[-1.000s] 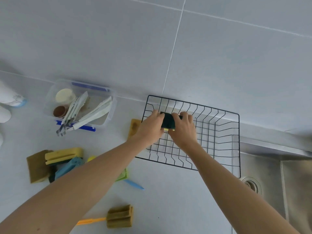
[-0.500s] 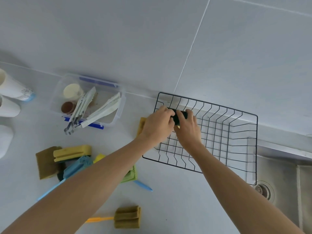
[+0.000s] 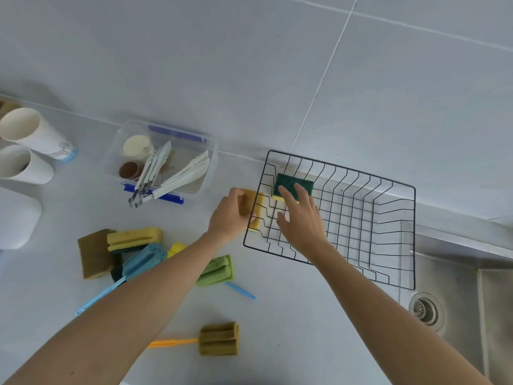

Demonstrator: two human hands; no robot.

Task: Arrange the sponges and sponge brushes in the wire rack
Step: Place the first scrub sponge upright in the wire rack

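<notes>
A black wire rack [image 3: 394, 234] sits on the counter beside the sink. A green-topped yellow sponge [image 3: 291, 183] lies in its far left corner. My right hand [image 3: 301, 218] hovers open over the rack, its fingertips at that sponge's near edge. My left hand [image 3: 229, 215] grips a brown-yellow sponge [image 3: 254, 207] just outside the rack's left side. On the counter to the left lie a brown sponge [image 3: 93, 254], a yellow sponge [image 3: 134, 238], a blue sponge brush [image 3: 138, 263] and a green sponge brush [image 3: 218, 270]. An orange-handled brown sponge brush [image 3: 219, 339] lies nearer me.
A clear plastic box [image 3: 163, 159] with tongs and small cups stands at the back left. White cups [image 3: 30, 134] lie at the far left. The steel sink [image 3: 455, 301] with its drain is right of the rack. A tiled wall rises behind.
Both hands let go of the green sponge, which now rests in the rack's corner. My left hand moved out to the left and took hold of the brown-yellow sponge beside the rack.
</notes>
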